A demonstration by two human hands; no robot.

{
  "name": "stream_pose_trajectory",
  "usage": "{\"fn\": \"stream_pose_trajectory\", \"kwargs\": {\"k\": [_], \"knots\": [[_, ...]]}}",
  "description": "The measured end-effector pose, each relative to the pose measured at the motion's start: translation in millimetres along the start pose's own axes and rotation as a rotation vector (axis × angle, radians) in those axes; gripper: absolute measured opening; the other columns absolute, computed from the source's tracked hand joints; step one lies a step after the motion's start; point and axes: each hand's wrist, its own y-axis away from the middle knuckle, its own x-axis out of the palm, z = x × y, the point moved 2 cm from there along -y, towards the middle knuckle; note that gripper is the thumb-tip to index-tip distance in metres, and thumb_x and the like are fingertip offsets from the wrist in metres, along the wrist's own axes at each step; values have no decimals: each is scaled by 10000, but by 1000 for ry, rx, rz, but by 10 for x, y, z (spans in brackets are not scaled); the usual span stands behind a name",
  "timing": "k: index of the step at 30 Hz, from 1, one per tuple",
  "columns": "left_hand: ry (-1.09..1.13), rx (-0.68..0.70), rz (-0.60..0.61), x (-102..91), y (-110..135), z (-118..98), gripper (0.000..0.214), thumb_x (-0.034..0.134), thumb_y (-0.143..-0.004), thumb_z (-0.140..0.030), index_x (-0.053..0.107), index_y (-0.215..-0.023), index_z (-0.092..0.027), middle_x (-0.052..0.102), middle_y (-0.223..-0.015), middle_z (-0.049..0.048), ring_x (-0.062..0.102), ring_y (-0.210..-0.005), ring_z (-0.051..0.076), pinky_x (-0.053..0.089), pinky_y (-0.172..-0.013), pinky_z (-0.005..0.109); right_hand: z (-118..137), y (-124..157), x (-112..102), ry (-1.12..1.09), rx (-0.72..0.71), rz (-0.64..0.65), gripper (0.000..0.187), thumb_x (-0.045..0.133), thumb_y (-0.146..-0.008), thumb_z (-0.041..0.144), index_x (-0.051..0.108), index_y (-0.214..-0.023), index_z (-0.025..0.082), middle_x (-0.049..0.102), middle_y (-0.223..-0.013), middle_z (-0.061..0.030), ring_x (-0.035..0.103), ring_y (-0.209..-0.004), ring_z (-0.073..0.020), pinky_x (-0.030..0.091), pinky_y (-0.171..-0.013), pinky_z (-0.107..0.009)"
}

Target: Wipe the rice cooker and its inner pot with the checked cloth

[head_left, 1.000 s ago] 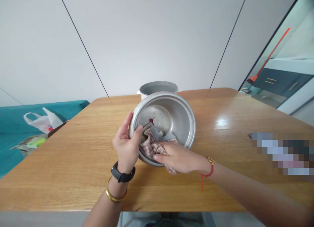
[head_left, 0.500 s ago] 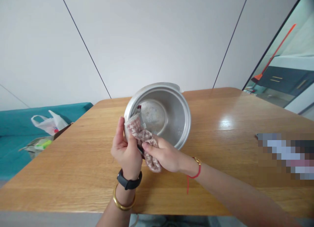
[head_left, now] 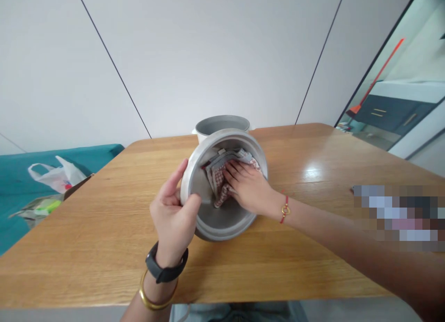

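Observation:
A silver metal bowl [head_left: 215, 217] is tilted toward me above the wooden table [head_left: 104, 211]. My left hand [head_left: 173, 218] grips its left rim, thumb inside and fingers behind. My right hand [head_left: 248, 185] is inside the bowl, its fingers stretched flat and pressing a red-and-white patterned cloth [head_left: 216, 174] against the inner wall. The cloth is bunched under the fingers. A black band and a gold bangle sit on my left wrist, a red string with a gold charm on my right.
A grey pot [head_left: 222, 124] stands at the table's far edge behind the bowl. A blurred-out patch [head_left: 396, 215] lies on the table at right. At left, a teal surface [head_left: 17, 183] holds a white plastic bag [head_left: 52, 176] and other items.
The cloth was at the bowl's left rim between both hands; now my right hand has pushed it deep inside the bowl. The bowl has tilted more toward me.

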Motion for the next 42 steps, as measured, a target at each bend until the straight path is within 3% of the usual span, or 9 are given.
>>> {"fn": "stream_pose_trajectory", "kwargs": {"k": [8,13,18,24,27,30,33,39,42], "knots": [[148,-42,-86,-31,-83,128,711,782,-589,-101,703,-1287,-207,765,-861,25,642,-587,105,530,-538,171,428,-146,9,-306,-309,27,563,449,-1046,323,411,-1557,89,383,-1619,-119,294,-1527,-278,263,-1265,-432],[157,-44,-122,-24,-78,157,740,762,-581,-108,684,-1311,-198,732,-758,-6,554,-486,68,454,-464,144,195,-451,-47,-115,-61,-99,641,557,-962,234,388,-1580,204,333,-1655,-58,192,-1546,-363,252,-1234,-579],[75,62,-184,-121,-148,138,698,763,-585,-125,707,-1277,-200,716,-729,-13,527,-488,65,435,-464,149,159,-341,-171,24,172,68,687,510,-907,69,358,-1575,112,355,-1625,-183,521,-1352,-322,566,-937,-398],[78,100,-174,-115,-171,193,665,791,-582,-140,729,-1240,-214,718,-736,-15,511,-480,58,419,-450,145,332,-61,-236,-45,137,193,624,670,-860,332,554,-1408,57,677,-1268,-244,717,-977,-330,566,-735,-381],[94,90,-154,-62,-158,237,660,787,-604,-139,722,-1256,-215,656,-627,-50,454,-432,43,384,-425,137,449,-27,-280,-208,49,165,385,536,-954,365,652,-1259,160,766,-1014,-142,728,-886,-293,530,-752,-374],[129,85,-160,-39,-174,252,657,774,-621,-132,716,-1269,-226,658,-639,-53,471,-443,44,412,-451,143,581,4,-322,-419,4,108,331,442,-1014,393,673,-1166,211,767,-1060,-81,710,-939,-253,499,-835,-364],[162,119,-196,-107,-232,211,643,784,-605,-101,738,-1230,-242,719,-760,-34,553,-527,60,480,-531,160,614,134,-356,-445,-11,42,369,569,-935,474,677,-1178,219,748,-1099,-70,660,-1007,-272,467,-906,-407],[143,79,-208,-401,-397,112,640,791,-607,-114,739,-1230,-252,765,-1007,14,667,-741,136,538,-619,200,114,616,-418,-105,-214,-108,385,572,-895,160,694,-1240,278,698,-1277,-84,552,-1228,-318,367,-1074,-530],[153,5,-257,-463,-451,155,631,734,-617,-117,733,-1236,-242,752,-1101,36,677,-804,154,539,-647,206,-171,704,-434,-257,29,-375,334,530,-937,181,714,-1193,291,687,-1309,-74,542,-1280,-317,365,-1112,-557]]}}
